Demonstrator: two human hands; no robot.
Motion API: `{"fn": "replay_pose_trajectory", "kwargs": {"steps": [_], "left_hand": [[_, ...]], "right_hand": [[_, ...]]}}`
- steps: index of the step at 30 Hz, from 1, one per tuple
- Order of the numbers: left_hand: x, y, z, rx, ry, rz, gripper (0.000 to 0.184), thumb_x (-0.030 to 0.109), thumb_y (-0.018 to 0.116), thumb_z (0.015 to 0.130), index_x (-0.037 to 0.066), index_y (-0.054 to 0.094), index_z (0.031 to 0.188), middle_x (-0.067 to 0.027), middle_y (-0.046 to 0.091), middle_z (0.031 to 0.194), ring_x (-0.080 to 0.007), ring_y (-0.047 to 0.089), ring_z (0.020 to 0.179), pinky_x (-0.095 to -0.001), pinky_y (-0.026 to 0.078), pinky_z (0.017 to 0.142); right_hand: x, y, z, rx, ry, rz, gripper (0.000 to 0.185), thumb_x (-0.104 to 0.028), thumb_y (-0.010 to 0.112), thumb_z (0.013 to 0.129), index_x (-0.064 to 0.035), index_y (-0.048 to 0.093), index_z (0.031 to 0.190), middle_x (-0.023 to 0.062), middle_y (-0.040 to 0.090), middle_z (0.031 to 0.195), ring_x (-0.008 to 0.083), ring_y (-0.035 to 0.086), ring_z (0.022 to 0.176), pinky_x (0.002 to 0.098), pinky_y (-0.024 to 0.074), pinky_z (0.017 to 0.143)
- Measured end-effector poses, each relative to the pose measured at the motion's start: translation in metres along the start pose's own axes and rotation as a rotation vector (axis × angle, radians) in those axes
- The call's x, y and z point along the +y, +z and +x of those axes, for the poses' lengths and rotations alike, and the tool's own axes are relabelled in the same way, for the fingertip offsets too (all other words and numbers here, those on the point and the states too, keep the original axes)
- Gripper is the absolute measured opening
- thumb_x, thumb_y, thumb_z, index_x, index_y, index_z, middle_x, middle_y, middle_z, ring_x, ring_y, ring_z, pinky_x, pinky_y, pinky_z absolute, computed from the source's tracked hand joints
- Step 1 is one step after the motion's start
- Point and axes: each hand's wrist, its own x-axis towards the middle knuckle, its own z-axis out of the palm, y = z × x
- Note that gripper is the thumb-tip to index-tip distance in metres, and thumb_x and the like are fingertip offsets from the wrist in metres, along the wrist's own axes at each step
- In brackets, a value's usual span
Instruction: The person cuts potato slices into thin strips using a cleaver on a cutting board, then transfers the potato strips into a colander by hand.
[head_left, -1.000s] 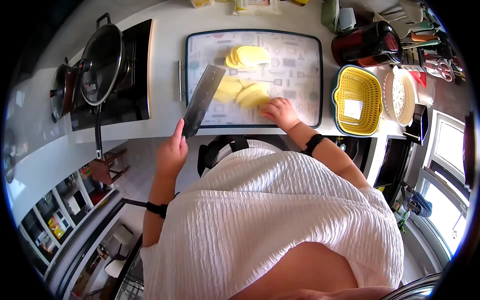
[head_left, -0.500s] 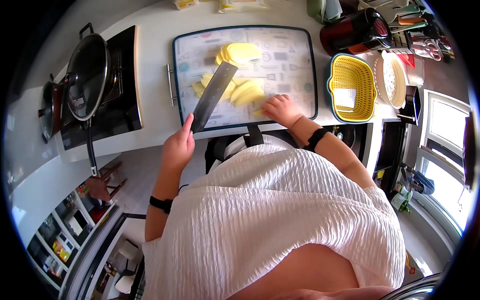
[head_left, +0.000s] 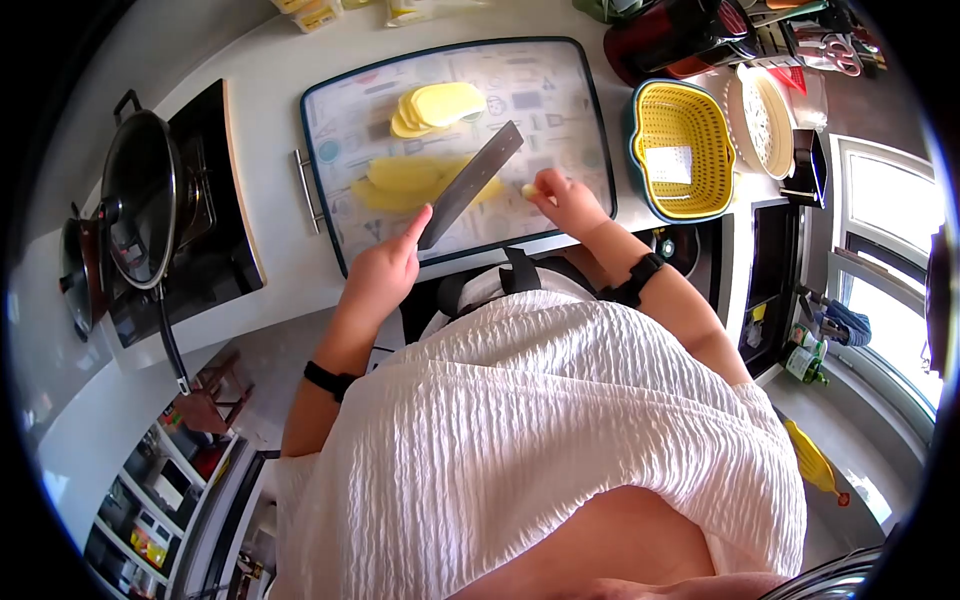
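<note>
My left hand [head_left: 385, 265] is closed round the handle of a cleaver [head_left: 475, 182], its index finger stretched along the blade. The blade slants up to the right over the cutting board [head_left: 330, 228], covering part of a spread of pale yellow potato slices [head_left: 400, 176]. Right of the blade, my right hand [head_left: 572, 203] is closed in a pinch on a small potato piece [head_left: 529, 191]. Farther back on the board lies an overlapping stack of potato slices [head_left: 440, 105], with neither hand touching it.
Right of the board stands a yellow basket [head_left: 683, 110], with a cream colander [head_left: 765, 120] beside it. A lidded pan [head_left: 140, 200] sits on the black hob [head_left: 215, 215] at left. A dark red appliance [head_left: 670, 38] and utensils stand at the back right.
The view has shifted, so the board sits farther left. My left hand has brought the cleaver rightward across the slices. My right fingers have come up slightly, with a small potato piece now visible between them.
</note>
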Motion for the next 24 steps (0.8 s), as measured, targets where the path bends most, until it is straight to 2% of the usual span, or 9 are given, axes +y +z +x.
{"fn": "replay_pose_trajectory", "kwargs": {"steps": [2, 3, 6, 9, 12, 15, 18, 21, 24], "left_hand": [[-0.001, 0.007, 0.006, -0.008, 0.011, -0.001, 0.068, 0.003, 0.057, 0.086, 0.024, 0.038, 0.148, -0.0154, 0.062, 0.075, -0.0343, 0.060, 0.062, -0.0435, 0.048, 0.057], [0.000, 0.008, 0.009, -0.026, 0.004, -0.001, 0.069, 0.003, 0.057, 0.086, 0.024, 0.037, 0.149, -0.0155, 0.063, 0.074, -0.0343, 0.060, 0.061, -0.0437, 0.048, 0.056], [0.002, 0.009, 0.017, -0.070, -0.011, 0.002, 0.071, 0.004, 0.056, 0.086, 0.025, 0.033, 0.150, -0.0160, 0.063, 0.074, -0.0348, 0.061, 0.061, -0.0444, 0.048, 0.056], [0.006, 0.010, 0.024, -0.078, -0.021, -0.003, 0.071, 0.004, 0.056, 0.087, 0.025, 0.032, 0.151, -0.0169, 0.064, 0.074, -0.0360, 0.061, 0.061, -0.0456, 0.048, 0.056], [0.011, 0.011, 0.033, -0.086, -0.033, -0.011, 0.071, 0.005, 0.056, 0.087, 0.025, 0.032, 0.151, -0.0176, 0.064, 0.074, -0.0372, 0.061, 0.062, -0.0464, 0.049, 0.056], [0.020, 0.015, 0.042, -0.103, -0.046, 0.012, 0.072, 0.005, 0.056, 0.087, 0.025, 0.030, 0.151, -0.0179, 0.063, 0.073, -0.0376, 0.061, 0.061, -0.0467, 0.048, 0.056], [0.024, 0.025, 0.052, -0.099, -0.015, 0.005, 0.073, 0.006, 0.056, 0.087, 0.025, 0.028, 0.152, -0.0175, 0.061, 0.070, -0.0369, 0.060, 0.059, -0.0468, 0.046, 0.055], [0.026, 0.033, 0.059, -0.104, 0.003, 0.023, 0.074, 0.006, 0.056, 0.087, 0.025, 0.028, 0.152, -0.0164, 0.063, 0.071, -0.0363, 0.061, 0.060, -0.0466, 0.048, 0.055], [0.032, 0.034, 0.061, -0.140, -0.030, 0.050, 0.076, 0.005, 0.057, 0.085, 0.025, 0.028, 0.152, -0.0151, 0.065, 0.074, -0.0349, 0.062, 0.061, -0.0460, 0.050, 0.056]], "right_hand": [[0.017, 0.000, 0.002, 0.027, 0.131, 0.270, 0.027, -0.021, 0.066, 0.087, -0.0044, 0.053, 0.105, 0.0121, 0.069, 0.086, 0.0272, 0.068, 0.082, 0.0379, 0.0517, 0.072], [0.018, -0.005, 0.003, -0.006, 0.170, 0.348, 0.031, -0.021, 0.066, 0.088, -0.0033, 0.049, 0.106, 0.0132, 0.068, 0.087, 0.0222, 0.067, 0.084, 0.0339, 0.0507, 0.074], [0.021, -0.009, 0.011, 0.041, 0.201, 0.315, 0.032, -0.023, 0.066, 0.089, -0.0030, 0.050, 0.108, 0.0123, 0.067, 0.090, 0.0198, 0.065, 0.088, 0.0324, 0.0502, 0.077], [0.010, -0.014, 0.016, 0.062, 0.360, 0.622, 0.033, -0.023, 0.065, 0.089, -0.0027, 0.051, 0.111, 0.0125, 0.067, 0.092, 0.0193, 0.064, 0.090, 0.0316, 0.0498, 0.079], [0.014, -0.001, 0.020, 0.202, 0.259, 0.354, 0.035, -0.024, 0.068, 0.088, -0.0016, 0.054, 0.111, 0.0110, 0.067, 0.091, 0.0191, 0.065, 0.089, 0.0318, 0.0507, 0.078], [0.001, 0.003, 0.015, 0.368, 0.259, 0.344, 0.038, -0.026, 0.073, 0.084, -0.0003, 0.057, 0.107, 0.0113, 0.068, 0.090, 0.0210, 0.067, 0.086, 0.0330, 0.0520, 0.077], [-0.005, -0.003, 0.014, 0.335, 0.384, 0.370, 0.041, -0.027, 0.077, 0.080, 0.0000, 0.058, 0.104, 0.0123, 0.068, 0.088, 0.0234, 0.068, 0.083, 0.0337, 0.0531, 0.075], [-0.008, -0.009, 0.010, 0.245, 0.358, 0.156, 0.044, -0.029, 0.079, 0.078, -0.0001, 0.058, 0.102, 0.0136, 0.068, 0.088, 0.0254, 0.068, 0.081, 0.0346, 0.0533, 0.074], [-0.018, -0.011, 0.006, 0.203, 0.280, 0.121, 0.046, -0.031, 0.081, 0.076, -0.0001, 0.058, 0.101, 0.0137, 0.068, 0.086, 0.0277, 0.067, 0.080, 0.0361, 0.0533, 0.073]]}}
